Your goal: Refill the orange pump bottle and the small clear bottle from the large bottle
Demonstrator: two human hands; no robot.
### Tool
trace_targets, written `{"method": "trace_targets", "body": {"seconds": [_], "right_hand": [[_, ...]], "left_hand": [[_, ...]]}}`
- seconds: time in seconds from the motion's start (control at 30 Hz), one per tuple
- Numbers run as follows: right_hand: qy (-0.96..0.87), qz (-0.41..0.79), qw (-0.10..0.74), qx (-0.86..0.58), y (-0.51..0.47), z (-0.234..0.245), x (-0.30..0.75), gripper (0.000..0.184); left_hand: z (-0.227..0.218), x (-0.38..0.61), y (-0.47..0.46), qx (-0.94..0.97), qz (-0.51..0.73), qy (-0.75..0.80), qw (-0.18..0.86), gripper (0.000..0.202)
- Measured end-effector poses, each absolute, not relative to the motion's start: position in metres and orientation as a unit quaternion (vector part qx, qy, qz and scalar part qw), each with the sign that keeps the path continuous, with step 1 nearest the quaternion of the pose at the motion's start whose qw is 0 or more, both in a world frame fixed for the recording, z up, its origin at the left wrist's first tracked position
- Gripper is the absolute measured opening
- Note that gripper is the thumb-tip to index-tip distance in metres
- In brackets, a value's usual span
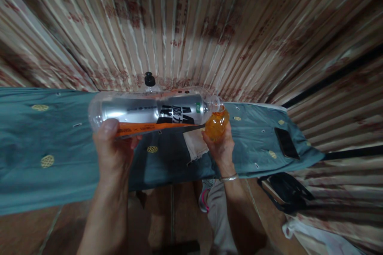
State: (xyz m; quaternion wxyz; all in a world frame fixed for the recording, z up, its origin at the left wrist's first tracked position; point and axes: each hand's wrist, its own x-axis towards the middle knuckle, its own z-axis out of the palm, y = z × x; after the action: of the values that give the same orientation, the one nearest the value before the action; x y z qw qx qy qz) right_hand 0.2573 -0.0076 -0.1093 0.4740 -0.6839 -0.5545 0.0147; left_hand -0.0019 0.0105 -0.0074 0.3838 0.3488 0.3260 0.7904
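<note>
My left hand (112, 143) is closed around the lower end of a large clear plastic bottle (137, 109) with a silver and orange label. The bottle lies almost level in the air, its neck pointing right. My right hand (221, 145) wraps a small amber see-through container (216, 124), held just below the bottle's mouth. Neck and container overlap in view, so I cannot tell whether they touch. No cap shows on the large bottle. Behind it, by the curtain, a clear bottle with a black cap (149, 79) is partly hidden.
A teal cloth (66, 135) with yellow pineapple prints covers the narrow table. On it lie a whitish cloth or tissue (194, 143) and a black phone (286, 143). Pleated curtains (167, 28) hang behind and at right. A dark bag (287, 191) sits below the right end.
</note>
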Motion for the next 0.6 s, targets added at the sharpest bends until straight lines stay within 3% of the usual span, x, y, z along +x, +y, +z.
{"method": "trace_targets", "body": {"seconds": [0.37,0.6], "right_hand": [[-0.564,-0.007,0.504,-0.655,-0.005,-0.120,0.260,0.091],[-0.578,0.008,0.487,-0.654,-0.005,-0.117,0.260,0.089]], "left_hand": [[-0.014,-0.005,0.015,0.366,0.788,0.332,0.367,0.036],[-0.017,-0.007,0.015,0.369,0.792,0.327,0.361,0.038]]}}
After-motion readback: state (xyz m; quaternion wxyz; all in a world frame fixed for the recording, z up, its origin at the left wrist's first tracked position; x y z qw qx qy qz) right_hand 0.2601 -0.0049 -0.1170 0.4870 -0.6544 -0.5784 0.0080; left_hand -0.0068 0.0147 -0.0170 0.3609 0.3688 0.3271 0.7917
